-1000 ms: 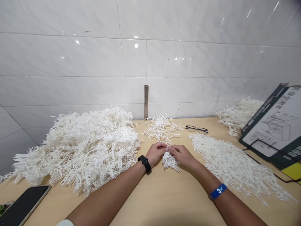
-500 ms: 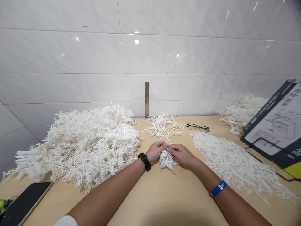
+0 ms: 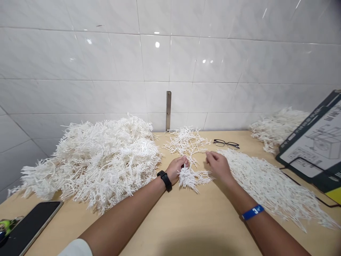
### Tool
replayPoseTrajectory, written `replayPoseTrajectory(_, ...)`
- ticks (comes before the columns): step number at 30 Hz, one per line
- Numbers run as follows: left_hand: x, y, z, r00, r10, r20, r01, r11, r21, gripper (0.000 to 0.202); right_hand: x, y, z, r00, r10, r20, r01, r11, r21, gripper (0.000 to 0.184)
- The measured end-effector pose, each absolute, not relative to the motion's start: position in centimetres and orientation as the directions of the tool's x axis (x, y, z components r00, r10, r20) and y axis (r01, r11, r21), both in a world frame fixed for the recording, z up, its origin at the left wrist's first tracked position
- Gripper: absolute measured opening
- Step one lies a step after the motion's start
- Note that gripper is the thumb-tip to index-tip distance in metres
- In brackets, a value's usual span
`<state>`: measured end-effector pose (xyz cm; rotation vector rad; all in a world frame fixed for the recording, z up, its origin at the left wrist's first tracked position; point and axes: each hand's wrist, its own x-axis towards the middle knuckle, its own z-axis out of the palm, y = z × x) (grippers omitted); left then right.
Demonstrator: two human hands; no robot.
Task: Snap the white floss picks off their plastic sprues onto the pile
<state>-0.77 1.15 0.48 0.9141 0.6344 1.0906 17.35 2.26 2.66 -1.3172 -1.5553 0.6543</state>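
My left hand [image 3: 177,169], with a black band on its wrist, is closed on the top of a small white branched plastic piece [image 3: 189,177] that rests on the wooden table [image 3: 186,227]. A little to the right of that piece is my right hand [image 3: 217,165], a blue band on its wrist. Its fingers are loosely curled and hold nothing, close to the near edge of a flat spread of thin white sticks [image 3: 263,185]. Behind the hands lies a small heap of bare white branched frames [image 3: 186,141].
A big heap of white branched pieces [image 3: 98,160] fills the table's left side. A black phone [image 3: 29,225] lies at the front left. Glasses [image 3: 226,143] lie near the tiled wall. Another white heap [image 3: 277,126] and a leaning printed board [image 3: 314,142] are at the right.
My right hand has let go of the small piece and moved to the right, away from my left hand. The left hand still grips the piece.
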Motion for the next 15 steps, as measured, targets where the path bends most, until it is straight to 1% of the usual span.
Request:
replayPoseTrajectory(2, -0.7, 1.1, 0.5, 0.333, 0.943, 0.000, -0.439, 0.155, 0.885, 0.045, 18.6, 2.8, 2.9, 0.262, 0.890, 0.374, 0.482, 0.215, -0.849, 0.040)
replayPoseTrajectory(4, -0.8, 1.1, 0.5, 0.313, 0.950, 0.008, -0.415, 0.129, 0.900, 0.045, 19.5, 3.2, 3.0, 0.415, 0.821, 0.392, 0.496, 0.158, -0.854, 0.040)
replayPoseTrajectory(5, -0.8, 1.1, 0.5, 0.302, 0.953, 0.015, -0.404, 0.114, 0.908, 0.045, 19.7, 3.3, 3.1, 0.460, 0.795, 0.396, 0.494, 0.141, -0.858, 0.040)
replayPoseTrajectory(7, -0.7, 1.2, 0.4, 0.272, 0.962, 0.026, -0.373, 0.080, 0.924, 0.044, 19.5, 3.0, 3.3, 0.468, 0.792, 0.391, 0.478, 0.146, -0.866, 0.041)
replayPoseTrajectory(8, -0.7, 1.2, 0.3, 0.254, 0.967, 0.029, -0.353, 0.065, 0.933, 0.044, 19.1, 2.7, 3.4, 0.424, 0.819, 0.387, 0.470, 0.166, -0.867, 0.041)
replayPoseTrajectory(9, -0.6, 1.2, 0.2, 0.238, 0.971, 0.031, -0.334, 0.052, 0.941, 0.044, 18.4, 2.3, 3.5, 0.343, 0.859, 0.380, 0.463, 0.197, -0.864, 0.042)
replayPoseTrajectory(11, -0.5, 1.1, 0.0, 0.212, 0.977, 0.029, -0.311, 0.039, 0.950, 0.043, 16.8, 1.4, 3.4, 0.102, 0.933, 0.346, 0.456, 0.265, -0.849, 0.043)
replayPoseTrajectory(13, -0.3, 1.1, -0.1, 0.194, 0.981, 0.029, -0.324, 0.036, 0.945, 0.043, 15.1, 0.6, 3.0, -0.134, 0.953, 0.271, 0.472, 0.302, -0.828, 0.044)
replayPoseTrajectory(15, -0.1, 1.1, -0.1, 0.172, 0.985, 0.030, -0.340, 0.031, 0.940, 0.043, 13.8, 0.2, 2.3, -0.230, 0.953, 0.198, 0.528, 0.293, -0.797, 0.045)
